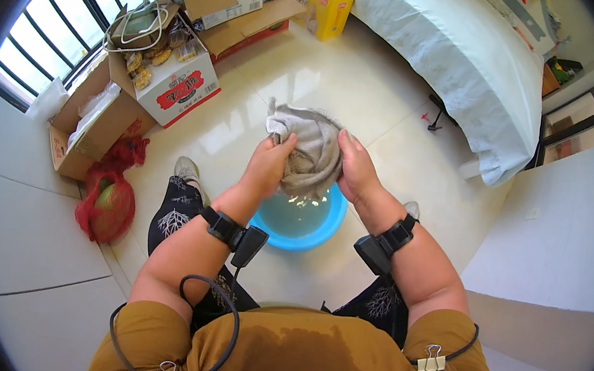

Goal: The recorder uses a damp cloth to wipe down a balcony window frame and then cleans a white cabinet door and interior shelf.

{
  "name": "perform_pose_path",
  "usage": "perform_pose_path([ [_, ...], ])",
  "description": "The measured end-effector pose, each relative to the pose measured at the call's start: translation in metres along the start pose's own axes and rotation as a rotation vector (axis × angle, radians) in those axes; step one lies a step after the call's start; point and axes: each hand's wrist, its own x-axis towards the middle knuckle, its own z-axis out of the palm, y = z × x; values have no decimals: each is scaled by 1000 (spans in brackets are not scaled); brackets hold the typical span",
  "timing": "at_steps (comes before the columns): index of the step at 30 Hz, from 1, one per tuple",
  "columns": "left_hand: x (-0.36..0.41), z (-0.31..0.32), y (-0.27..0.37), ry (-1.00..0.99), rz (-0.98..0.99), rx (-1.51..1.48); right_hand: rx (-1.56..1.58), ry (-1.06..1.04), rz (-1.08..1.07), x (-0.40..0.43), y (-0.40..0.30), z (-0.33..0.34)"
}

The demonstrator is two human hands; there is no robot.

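A crumpled grey-beige cloth (314, 149) is held between my two hands, above the far rim of a light blue plastic basin (296, 245). My left hand (269, 163) grips its left side, with the thumb on top. On the right side, my right hand (356, 164) closes on the cloth's edge, its thumb and fingertips pointing up. Cloudy water (296, 215) with bright reflections lies in the basin, which stands on the tiled floor between my feet. The cloth's underside and some of my fingers are hidden.
Open cardboard boxes (177, 86) with packaged food line the left, near a barred window. A red net bag (106, 206) holding a round green item lies by the left cabinet. Yellow cartons (329, 12) stand beyond, beside a bed with a pale cover (431, 42). A black cable (232, 336) loops by my left arm.
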Motion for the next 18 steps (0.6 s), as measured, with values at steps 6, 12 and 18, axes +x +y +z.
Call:
perform_pose_path([
  [6,-2,-3,12,1,-20,-133,-169,-41,-20,0,-11,0],
  [12,-1,-1,11,-51,24,-128,-609,144,-26,23,-8,-38],
  [18,-6,-4,29,37,56,-106,-676,81,141,15,-24,-28],
])
